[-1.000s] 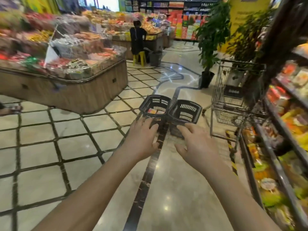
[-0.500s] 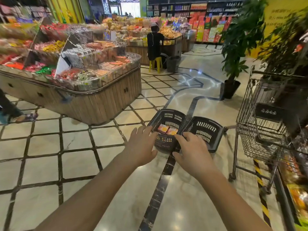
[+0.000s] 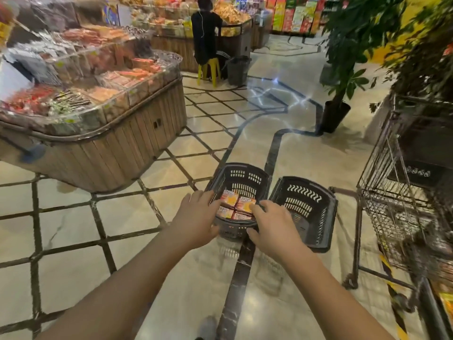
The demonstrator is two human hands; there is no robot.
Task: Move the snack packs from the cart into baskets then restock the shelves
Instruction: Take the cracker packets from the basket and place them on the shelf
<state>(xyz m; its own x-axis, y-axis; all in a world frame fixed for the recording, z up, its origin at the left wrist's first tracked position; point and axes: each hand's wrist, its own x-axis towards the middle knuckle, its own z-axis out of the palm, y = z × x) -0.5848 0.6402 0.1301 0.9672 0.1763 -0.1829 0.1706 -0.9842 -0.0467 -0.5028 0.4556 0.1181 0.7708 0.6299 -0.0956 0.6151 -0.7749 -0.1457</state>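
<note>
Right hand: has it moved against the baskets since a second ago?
Yes. The right hand went left, from in front of the right basket to the left basket's near rim.

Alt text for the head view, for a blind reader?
A left hand and right hand reach to the rim of a dark basket of orange snack packs on a shop floor. A second basket sits beside it, a wire cart further right.

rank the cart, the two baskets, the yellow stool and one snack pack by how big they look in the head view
1. cart
2. basket with packs and other basket, about alike
3. yellow stool, though it stands far off
4. snack pack
</note>
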